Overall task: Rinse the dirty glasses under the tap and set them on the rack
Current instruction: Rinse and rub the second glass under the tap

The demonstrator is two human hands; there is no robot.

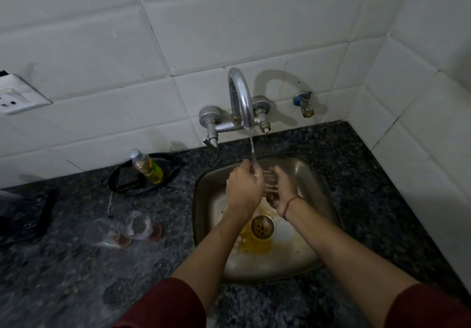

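Note:
A clear glass is held over the steel sink, between both hands, under the stream from the chrome tap. My left hand grips its rim side where the water lands. My right hand cups its other side. Most of the glass is hidden by my fingers. Two more clear glasses with brown dregs stand on the dark granite counter left of the sink. No rack is in view.
A black oval tray with a small bottle of yellow liquid sits behind the glasses. A black object lies at the far left. Yellow-brown residue surrounds the sink drain. White tiled walls close the back and right.

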